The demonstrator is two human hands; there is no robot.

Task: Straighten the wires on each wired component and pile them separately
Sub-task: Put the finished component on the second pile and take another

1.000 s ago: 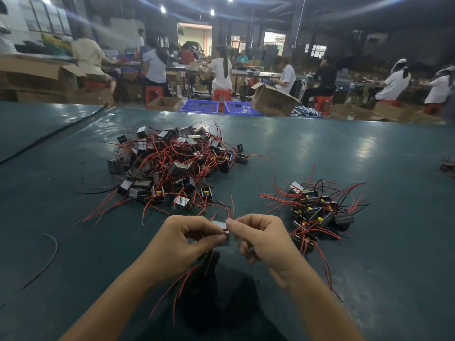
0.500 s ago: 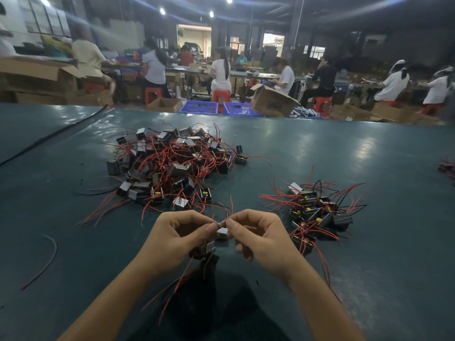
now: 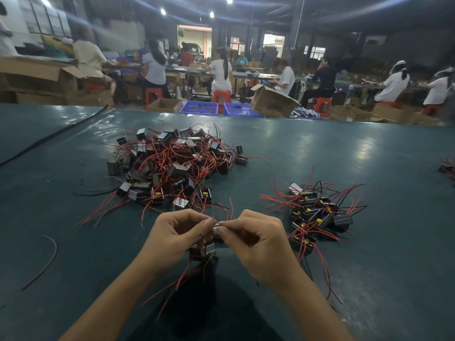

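Observation:
A big tangled pile of small black wired components point(image 3: 172, 166) with red and black wires lies on the green table, left of centre. A smaller pile point(image 3: 312, 212) lies to the right. Near the front edge my left hand point(image 3: 177, 237) holds a component point(image 3: 203, 252) whose red wires hang down toward me. My right hand point(image 3: 256, 242) pinches a thin black wire point(image 3: 216, 225) of that component, fingertip to fingertip with the left hand. The palms hide part of the component.
The green table point(image 3: 369, 168) stretches wide. A loose dark wire point(image 3: 46, 259) curves at the left front and a black cable point(image 3: 54, 134) runs along the left seam. A few components point(image 3: 448, 166) sit at the right edge. Workers, boxes and blue crates lie beyond.
Both hands have shifted slightly away from me toward the piles. The component has dropped lower in the left hand, and the fingertips now meet on a thin black wire.

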